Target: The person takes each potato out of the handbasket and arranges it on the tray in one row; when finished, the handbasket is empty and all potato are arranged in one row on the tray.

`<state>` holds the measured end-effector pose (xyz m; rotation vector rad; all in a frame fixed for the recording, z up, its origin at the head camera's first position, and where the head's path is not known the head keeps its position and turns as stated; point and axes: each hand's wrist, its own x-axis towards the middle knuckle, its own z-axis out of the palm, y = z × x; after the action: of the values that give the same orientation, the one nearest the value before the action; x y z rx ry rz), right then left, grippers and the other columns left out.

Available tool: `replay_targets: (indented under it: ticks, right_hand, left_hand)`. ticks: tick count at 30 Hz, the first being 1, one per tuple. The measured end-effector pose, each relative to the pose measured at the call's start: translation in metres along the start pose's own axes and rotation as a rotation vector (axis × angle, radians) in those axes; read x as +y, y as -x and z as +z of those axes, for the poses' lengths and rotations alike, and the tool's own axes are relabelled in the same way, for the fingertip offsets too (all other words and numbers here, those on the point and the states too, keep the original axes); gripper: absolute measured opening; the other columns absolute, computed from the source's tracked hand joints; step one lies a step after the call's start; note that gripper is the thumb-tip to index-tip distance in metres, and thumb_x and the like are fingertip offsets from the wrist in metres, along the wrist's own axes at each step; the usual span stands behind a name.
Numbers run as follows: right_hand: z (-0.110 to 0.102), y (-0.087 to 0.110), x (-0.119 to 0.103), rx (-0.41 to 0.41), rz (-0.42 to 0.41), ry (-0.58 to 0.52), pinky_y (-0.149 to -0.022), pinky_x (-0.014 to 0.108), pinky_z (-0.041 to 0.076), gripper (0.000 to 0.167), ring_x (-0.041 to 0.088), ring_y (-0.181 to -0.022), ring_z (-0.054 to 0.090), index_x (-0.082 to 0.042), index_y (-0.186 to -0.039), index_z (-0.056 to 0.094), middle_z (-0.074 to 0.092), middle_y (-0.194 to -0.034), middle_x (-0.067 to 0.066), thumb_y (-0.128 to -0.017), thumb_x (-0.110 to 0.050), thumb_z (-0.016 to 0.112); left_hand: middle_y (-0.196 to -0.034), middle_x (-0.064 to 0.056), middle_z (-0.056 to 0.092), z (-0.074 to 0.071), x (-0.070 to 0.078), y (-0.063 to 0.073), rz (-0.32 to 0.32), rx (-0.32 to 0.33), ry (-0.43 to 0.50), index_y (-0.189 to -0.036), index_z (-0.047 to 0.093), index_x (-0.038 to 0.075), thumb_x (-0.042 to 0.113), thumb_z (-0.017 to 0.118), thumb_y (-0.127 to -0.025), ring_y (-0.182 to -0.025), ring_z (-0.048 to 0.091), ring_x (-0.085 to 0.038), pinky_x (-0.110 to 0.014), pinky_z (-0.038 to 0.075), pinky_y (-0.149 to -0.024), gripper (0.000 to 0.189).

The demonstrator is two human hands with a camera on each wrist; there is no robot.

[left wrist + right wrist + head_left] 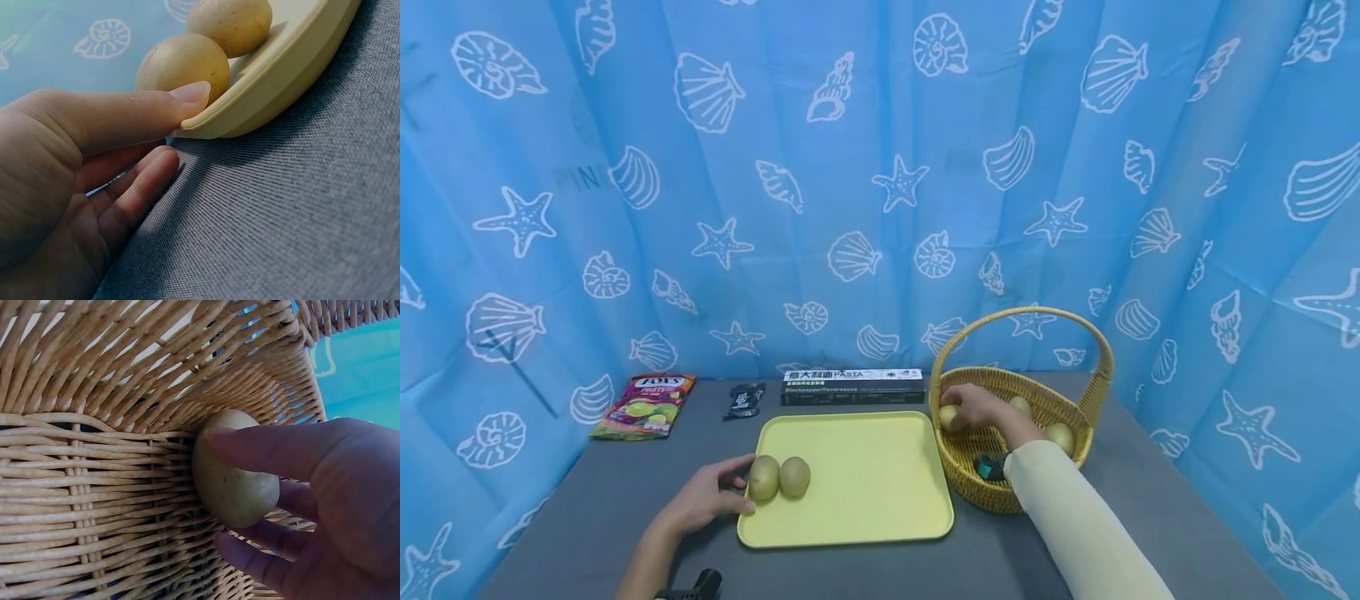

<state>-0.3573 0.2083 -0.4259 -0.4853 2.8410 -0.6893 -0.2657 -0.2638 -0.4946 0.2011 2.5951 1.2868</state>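
Observation:
Two round, yellowish-brown potatoes sit side by side at the left end of a yellow tray. My left hand holds the tray's left edge, its thumb over the rim close to the nearer potato and its other fingers lower, at the outer side. Inside a wicker basket on the right, my right hand grips a potato by the left wall. The thumb lies across it with fingers around the far side, partly hidden. More potatoes lie at the basket's right side.
A tall handle arches over the basket. Behind the tray lie a black-and-white pasta box and a small black packet. A colourful candy bag is at the far left. Blue shell-print curtains hang behind the grey table.

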Motion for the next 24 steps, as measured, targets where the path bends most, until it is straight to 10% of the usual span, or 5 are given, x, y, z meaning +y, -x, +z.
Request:
replay_targets:
  ticks: [8, 24]
  right_hand:
    - [-0.005, 0.005, 0.001, -0.026, 0.064, 0.046, -0.07, 0.036, 0.046, 0.031, 0.02, -0.083, 0.053, -0.009, -0.107, 0.067, 0.062, -0.101, 0.004, -0.077, -0.012, 0.073]
    - [-0.034, 0.052, -0.025, 0.117, -0.03, -0.346, -0.062, 0.047, 0.053, 0.043, 0.024, -0.075, 0.057, 0.001, -0.123, 0.06, 0.059, -0.1, 0.015, -0.082, -0.006, 0.068]
  left_hand:
    - [-0.102, -0.006, 0.062, 0.001, 0.003, 0.002, 0.016, -0.01, 0.01, -0.143, 0.046, 0.001, 0.024, 0.084, -0.074, -0.095, 0.056, -0.022, -0.038, 0.046, -0.076, 0.082]
    - [-0.099, -0.006, 0.061, -0.001, 0.001, 0.003, 0.036, -0.006, -0.004, -0.143, 0.046, 0.001, 0.025, 0.084, -0.073, -0.093, 0.055, -0.021, -0.037, 0.045, -0.075, 0.082]
